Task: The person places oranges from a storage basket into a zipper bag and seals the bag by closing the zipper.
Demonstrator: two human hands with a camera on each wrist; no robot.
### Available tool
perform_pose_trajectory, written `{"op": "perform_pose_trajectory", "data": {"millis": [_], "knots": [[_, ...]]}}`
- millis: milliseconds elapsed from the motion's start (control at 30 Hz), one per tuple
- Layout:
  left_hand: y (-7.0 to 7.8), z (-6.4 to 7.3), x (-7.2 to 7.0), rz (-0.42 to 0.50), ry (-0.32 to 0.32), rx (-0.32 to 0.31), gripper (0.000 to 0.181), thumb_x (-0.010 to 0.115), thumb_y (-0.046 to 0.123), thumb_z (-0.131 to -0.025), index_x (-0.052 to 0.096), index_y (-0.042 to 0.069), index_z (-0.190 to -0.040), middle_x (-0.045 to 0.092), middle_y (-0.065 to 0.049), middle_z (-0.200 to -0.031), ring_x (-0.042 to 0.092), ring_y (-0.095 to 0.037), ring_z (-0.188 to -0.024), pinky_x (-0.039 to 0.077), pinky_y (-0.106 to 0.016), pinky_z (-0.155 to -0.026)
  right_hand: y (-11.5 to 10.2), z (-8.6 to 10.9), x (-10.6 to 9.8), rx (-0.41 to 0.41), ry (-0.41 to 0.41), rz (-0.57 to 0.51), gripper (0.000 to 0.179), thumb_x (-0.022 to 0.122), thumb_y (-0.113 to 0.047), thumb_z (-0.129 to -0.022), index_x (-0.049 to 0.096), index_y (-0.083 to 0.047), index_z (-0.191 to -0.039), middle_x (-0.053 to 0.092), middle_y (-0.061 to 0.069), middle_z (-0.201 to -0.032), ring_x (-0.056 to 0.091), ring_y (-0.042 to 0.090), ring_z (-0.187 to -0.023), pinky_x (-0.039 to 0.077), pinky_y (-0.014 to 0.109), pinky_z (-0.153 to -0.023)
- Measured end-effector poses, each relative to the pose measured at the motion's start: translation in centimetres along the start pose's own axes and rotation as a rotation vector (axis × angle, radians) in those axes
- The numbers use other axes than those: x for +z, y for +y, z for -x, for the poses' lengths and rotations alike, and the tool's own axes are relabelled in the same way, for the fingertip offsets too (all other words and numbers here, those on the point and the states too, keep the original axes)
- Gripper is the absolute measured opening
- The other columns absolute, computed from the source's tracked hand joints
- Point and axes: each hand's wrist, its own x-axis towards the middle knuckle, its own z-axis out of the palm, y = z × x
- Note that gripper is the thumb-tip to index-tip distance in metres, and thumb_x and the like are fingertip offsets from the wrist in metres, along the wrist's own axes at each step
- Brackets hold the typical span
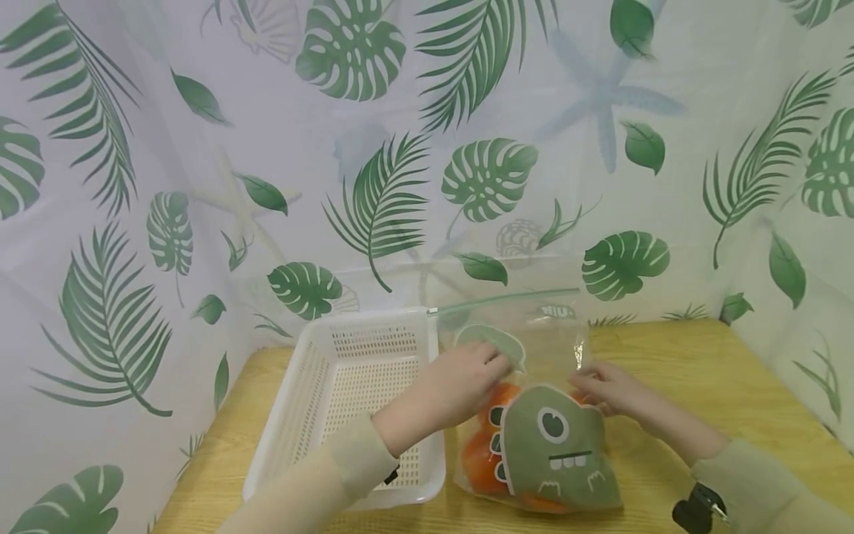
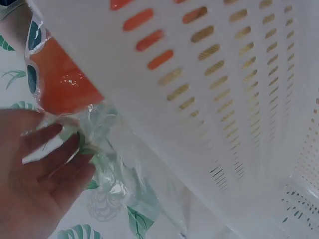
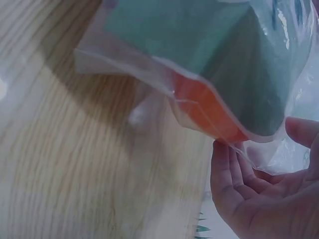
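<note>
A clear zip bag [image 1: 557,337] with a green dinosaur face printed on its front stands upright on the table, orange contents [image 1: 482,460] showing inside. Its top strip spans the bag's full width, above both hands. My left hand [image 1: 470,374] holds the bag's upper left part with bent fingers; in the left wrist view the fingers [image 2: 60,174] lie against crinkled film. At the bag's right side, my right hand [image 1: 610,387] grips the edge, thumb on one face and fingers on the other, as the right wrist view shows with the hand [image 3: 269,194] below the orange contents.
A white perforated plastic basket [image 1: 437,445] stands directly left of the bag, under the left forearm. Both are on a wood-grain table [image 1: 694,371]. A white curtain with green leaf prints [image 1: 414,111] closes off the back and sides.
</note>
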Motion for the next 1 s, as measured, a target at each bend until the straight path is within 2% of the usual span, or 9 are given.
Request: {"op": "perform_pose_trajectory", "data": {"millis": [100,200,333,433,533,700,833,900,1000], "knots": [[0.3,0.1,-0.1,0.005,-0.078,0.037,0.034,0.061,0.047,-0.106,0.065,0.019,-0.126,0.07,0.004,-0.11,0.069,-0.015,-0.103,0.058,-0.03,-0.091,0.2,-0.1,0.2,0.003,0.019,-0.015,0.056,0.047,-0.024,-0.111,0.04,0.023,-0.141,0.067,0.038,-0.122,0.073,0.035,-0.108,0.064,0.038,-0.085],[0.4,0.1,0.1,0.011,-0.151,-0.011,0.044,0.062,0.06,-0.102,0.062,0.02,-0.12,0.068,0.007,-0.097,0.067,-0.012,-0.09,0.057,-0.027,-0.078,0.3,-0.2,0.3,0.003,0.037,-0.002,0.055,0.047,-0.025,-0.112,0.042,0.022,-0.14,0.067,0.039,-0.121,0.074,0.034,-0.105,0.065,0.04,-0.084],[0.0,-0.1,0.5,-0.022,-0.19,-0.087,0.041,0.068,0.06,-0.098,0.061,0.021,-0.107,0.062,0.008,-0.088,0.062,-0.009,-0.08,0.052,-0.025,-0.065,0.3,-0.2,0.4,-0.001,0.054,0.027,0.054,0.048,-0.027,-0.112,0.044,0.02,-0.139,0.067,0.037,-0.122,0.073,0.031,-0.103,0.064,0.04,-0.083],[-0.4,0.0,0.8,-0.091,-0.218,-0.122,0.04,0.077,0.055,-0.094,0.066,0.019,-0.108,0.066,0.006,-0.098,0.065,-0.011,-0.09,0.056,-0.026,-0.073,0.2,-0.2,0.5,-0.009,0.068,0.058,0.054,0.052,-0.027,-0.111,0.045,0.019,-0.139,0.068,0.033,-0.118,0.072,0.027,-0.1,0.064,0.04,-0.081],[-0.6,0.3,1.1,-0.104,-0.284,-0.144,0.036,0.08,0.047,-0.092,0.071,0.018,-0.112,0.068,0.003,-0.108,0.066,-0.013,-0.1,0.059,-0.028,-0.084,0.3,-0.2,0.7,-0.039,0.074,0.099,0.055,0.058,-0.025,-0.109,0.047,0.02,-0.137,0.07,0.03,-0.112,0.073,0.026,-0.094,0.065,0.041,-0.078],[-0.4,1.1,1.4,0.021,-0.447,-0.167,0.036,0.077,0.042,-0.094,0.069,0.019,-0.121,0.07,0.005,-0.11,0.068,-0.013,-0.101,0.06,-0.029,-0.088,0.9,-0.3,1.2,-0.064,0.069,0.128,0.05,0.068,-0.017,-0.103,0.052,0.021,-0.131,0.071,0.025,-0.102,0.072,0.023,-0.087,0.065,0.041,-0.073],[0.1,1.3,1.5,0.072,-0.523,-0.163,0.062,0.076,0.051,-0.095,0.055,0.019,-0.143,0.069,0.005,-0.128,0.071,-0.015,-0.11,0.059,-0.03,-0.097,1.4,-0.1,1.4,-0.037,0.08,0.12,0.048,0.068,-0.017,-0.102,0.053,0.019,-0.131,0.071,0.022,-0.102,0.071,0.021,-0.087,0.064,0.04,-0.073],[0.5,1.4,1.5,0.041,-0.535,-0.152,0.069,0.072,0.055,-0.096,0.05,0.018,-0.151,0.065,0.003,-0.139,0.068,-0.016,-0.122,0.056,-0.03,-0.105,1.5,-0.1,1.4,-0.026,0.081,0.111,0.049,0.068,-0.018,-0.103,0.053,0.018,-0.132,0.071,0.022,-0.103,0.071,0.021,-0.087,0.064,0.039,-0.073],[1.1,1.7,1.3,-0.034,-0.558,-0.144,0.077,0.069,0.061,-0.097,0.047,0.019,-0.157,0.053,-0.003,-0.155,0.056,-0.019,-0.141,0.05,-0.031,-0.116,1.7,-0.2,1.4,-0.018,0.074,0.104,0.049,0.066,-0.018,-0.104,0.052,0.02,-0.133,0.072,0.023,-0.104,0.071,0.02,-0.086,0.064,0.038,-0.072]]}}
